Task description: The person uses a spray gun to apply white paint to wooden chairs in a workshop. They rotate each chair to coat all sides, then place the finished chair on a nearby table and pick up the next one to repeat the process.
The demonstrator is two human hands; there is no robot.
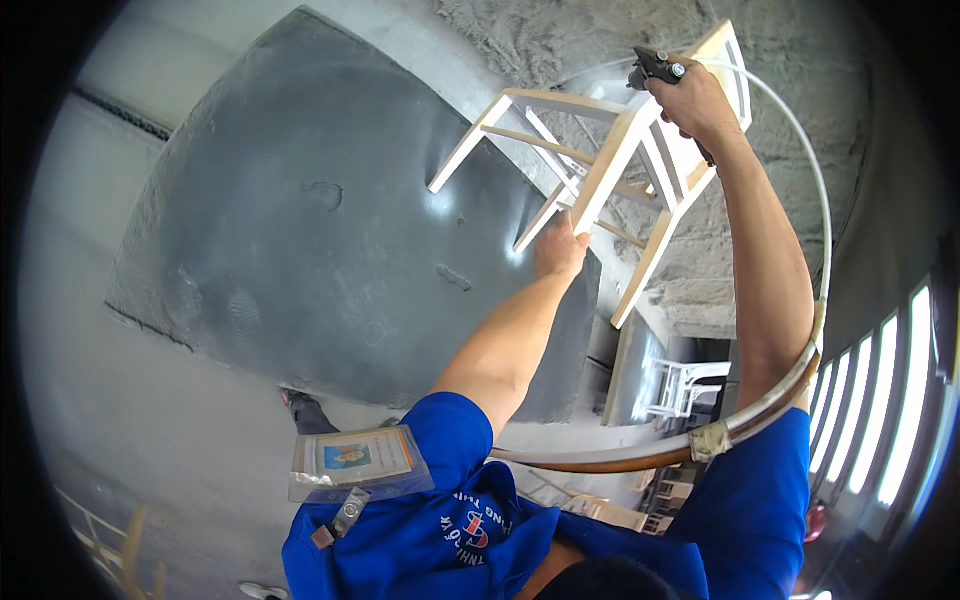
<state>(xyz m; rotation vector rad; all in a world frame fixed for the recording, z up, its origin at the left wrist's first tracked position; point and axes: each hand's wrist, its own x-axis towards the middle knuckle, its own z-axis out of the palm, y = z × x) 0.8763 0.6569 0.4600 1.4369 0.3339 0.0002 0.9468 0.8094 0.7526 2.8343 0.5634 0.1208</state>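
A pale wooden chair (pixel 606 168), partly white, is tilted on its side over the right edge of a large dark grey board (pixel 330 260). My left hand (pixel 562 250) is closed around the end of one of its long rear legs. Above and to the right, my right hand (pixel 697 103) grips a black spray gun (pixel 655 68) close to the chair's upper part. The gun's nozzle end points left; its lower part shows below my fingers. From the gun a white hose (pixel 824 190) arcs down past my right arm. Whether spray is coming out I cannot tell.
White chairs (pixel 685 388) stand farther off at the lower right, with more wooden furniture (pixel 665 500) below. Bright strips (pixel 880 410) line the right side. A rough grey surface (pixel 790 110) lies behind the chair. The hose curves across in front of my chest.
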